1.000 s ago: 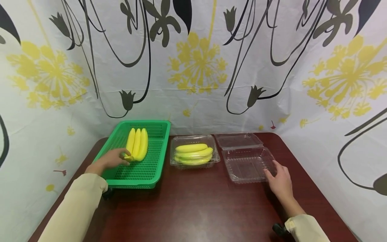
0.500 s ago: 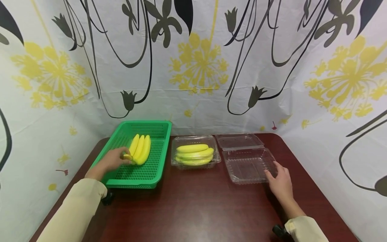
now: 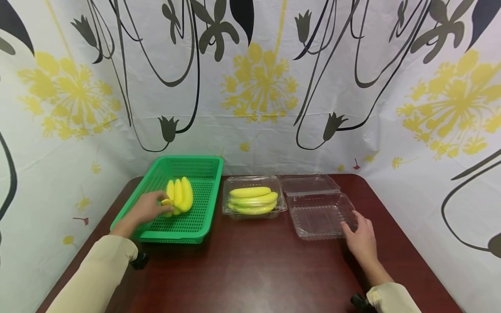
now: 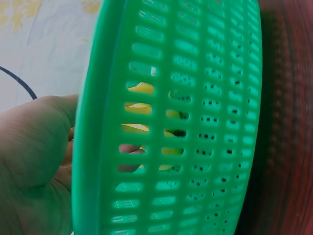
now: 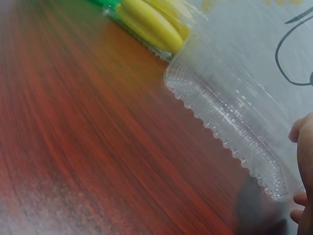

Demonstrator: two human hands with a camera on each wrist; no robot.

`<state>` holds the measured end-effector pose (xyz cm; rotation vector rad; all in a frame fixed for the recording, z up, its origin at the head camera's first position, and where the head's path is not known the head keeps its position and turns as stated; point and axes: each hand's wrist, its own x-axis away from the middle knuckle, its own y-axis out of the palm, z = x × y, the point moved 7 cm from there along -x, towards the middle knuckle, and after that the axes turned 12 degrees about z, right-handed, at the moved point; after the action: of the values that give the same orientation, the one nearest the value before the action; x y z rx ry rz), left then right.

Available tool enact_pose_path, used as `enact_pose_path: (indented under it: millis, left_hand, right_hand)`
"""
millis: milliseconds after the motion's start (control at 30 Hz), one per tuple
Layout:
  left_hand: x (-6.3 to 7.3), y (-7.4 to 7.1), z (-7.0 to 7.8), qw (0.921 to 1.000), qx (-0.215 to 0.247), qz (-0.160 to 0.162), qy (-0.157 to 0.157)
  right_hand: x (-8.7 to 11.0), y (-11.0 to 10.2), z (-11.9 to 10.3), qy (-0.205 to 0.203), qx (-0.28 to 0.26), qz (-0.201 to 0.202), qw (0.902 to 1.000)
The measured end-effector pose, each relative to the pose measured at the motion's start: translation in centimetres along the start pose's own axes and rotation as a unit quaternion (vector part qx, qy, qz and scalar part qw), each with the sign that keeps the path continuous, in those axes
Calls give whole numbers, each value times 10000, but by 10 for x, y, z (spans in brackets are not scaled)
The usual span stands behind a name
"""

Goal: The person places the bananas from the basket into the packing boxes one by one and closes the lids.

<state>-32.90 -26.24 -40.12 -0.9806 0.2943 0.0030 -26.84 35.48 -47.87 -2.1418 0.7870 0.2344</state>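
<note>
In the head view my left hand [image 3: 148,208] reaches over the near left side of a green plastic basket [image 3: 168,238] and grips a bunch of yellow bananas [image 3: 186,194] at its stem end. The bananas lie low in the basket, tips pointing away. Through the slots of the basket wall [image 4: 110,122] in the left wrist view, only bits of yellow and fingers show. At the right, my right hand [image 3: 362,239] holds the front right corner of an open clear plastic clamshell container [image 3: 313,236], whose lid [image 3: 309,184] lies folded back. Nothing is inside it.
Between basket and open clamshell stands a closed clear container [image 3: 231,180] with bananas [image 3: 253,201] inside. All rest on a dark red-brown wooden table [image 3: 250,265]. A patterned cloth [image 3: 250,143] hangs close behind and along both sides.
The banana bunch has shifted and turned within the basket, its tips now nearer me, while my left hand keeps hold of the stem end. My right hand stays at the clamshell's corner.
</note>
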Motion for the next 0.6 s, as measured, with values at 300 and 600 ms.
enact_pose_path:
  millis: [300, 600]
  left_hand:
    - [8, -3, 2, 9987, 411, 238, -167]
    - [13, -16, 13, 9910, 599, 1195, -57]
  right_hand:
    - [3, 2, -4, 21, -48, 46, 10000]
    - [2, 1, -6, -111, -170, 222, 9995]
